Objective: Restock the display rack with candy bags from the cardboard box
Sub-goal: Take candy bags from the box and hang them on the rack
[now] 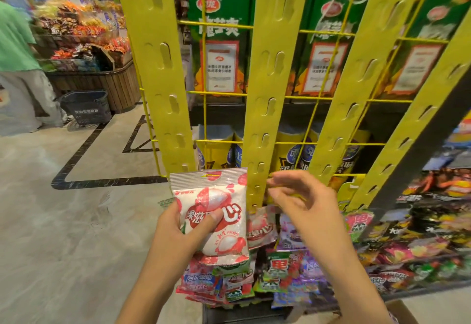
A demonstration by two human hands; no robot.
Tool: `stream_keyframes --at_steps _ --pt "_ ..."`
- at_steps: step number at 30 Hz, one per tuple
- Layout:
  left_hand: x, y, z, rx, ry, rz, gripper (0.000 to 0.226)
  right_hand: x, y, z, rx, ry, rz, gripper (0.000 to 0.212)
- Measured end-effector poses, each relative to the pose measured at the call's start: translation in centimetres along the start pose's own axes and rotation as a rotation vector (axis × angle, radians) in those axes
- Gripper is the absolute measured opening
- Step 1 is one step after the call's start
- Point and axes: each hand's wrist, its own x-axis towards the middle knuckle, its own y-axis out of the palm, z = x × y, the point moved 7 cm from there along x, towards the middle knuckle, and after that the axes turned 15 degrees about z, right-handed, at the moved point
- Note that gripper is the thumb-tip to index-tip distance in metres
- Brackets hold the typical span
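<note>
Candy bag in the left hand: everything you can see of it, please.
The candy bag is a glossy plastic pouch, white with red and pink fruit pictures and large lettering, a ribbed silvery band across its top. It is upright, front to the camera, before the lower end of the leftmost yellow strip. The left hand grips its lower left, thumb across the front. Yellow shows at its top slot; whether it is hooked I cannot tell. The right hand is apart from it.
</note>
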Motion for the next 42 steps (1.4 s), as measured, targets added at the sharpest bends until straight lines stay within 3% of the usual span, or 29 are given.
stream_keyframes --at_steps 4,8,15,22,29,42 --pt "0.7 2.5 0.5 0.013 -0.027 0.009 0.043 1.6 -2.7 3.1 0.049 -0.165 -0.090 0.031" --pt "0.9 4.2 1.2 0.024 -0.067 0.006 0.035 3.2 -3.4 5.2 0.043 -0.262 -0.075 0.036" --pt "0.6 5.8 1.9 0.072 -0.067 -0.037 0.032 4.7 -2.7 4.9 0.044 -0.251 -0.023 0.038" --pt "0.7 6.6 2.1 0.046 -0.077 -0.074 0.039 5.2 -2.6 4.8 -0.026 -0.237 -0.003 0.025" --pt "1.0 7.3 2.4 0.047 -0.096 -0.037 0.035 5.2 -2.4 4.5 -0.047 -0.230 0.025 0.012" --pt "0.8 7.4 3.9 -0.021 -0.163 -0.033 0.030 5.7 -2.3 4.1 -0.038 -0.238 0.022 0.009"
